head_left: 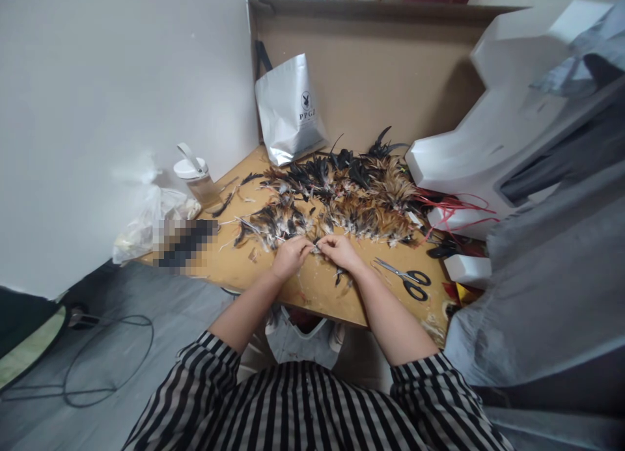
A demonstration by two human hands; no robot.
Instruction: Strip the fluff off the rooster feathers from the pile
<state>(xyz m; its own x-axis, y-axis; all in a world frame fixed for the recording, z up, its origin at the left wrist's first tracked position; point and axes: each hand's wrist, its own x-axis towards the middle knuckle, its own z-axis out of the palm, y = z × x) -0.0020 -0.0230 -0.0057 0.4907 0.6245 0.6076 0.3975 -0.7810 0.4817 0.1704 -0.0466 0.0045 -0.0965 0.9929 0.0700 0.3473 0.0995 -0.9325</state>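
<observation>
My left hand (291, 256) and my right hand (340, 250) meet at the table's front half, fingertips pinched close together. Between them is a small feather (316, 248) with a pale stem, partly hidden by the fingers. Just beyond my hands lies a row of brown, black and white feathers (371, 222), with a darker heap of black and brown feathers (312, 176) behind it. A few loose feathers (340, 276) lie below my right hand. To the right rests a pair of scissors (407, 280) with black handles, blades apart.
A silver bag (288, 112) stands at the back against a cardboard panel (390, 67). On the left are a lidded cup (198, 177) and a plastic bag (156, 217). Red strings (454, 210) and white foam (459, 125) border the right. A bin (303, 327) sits below the table edge.
</observation>
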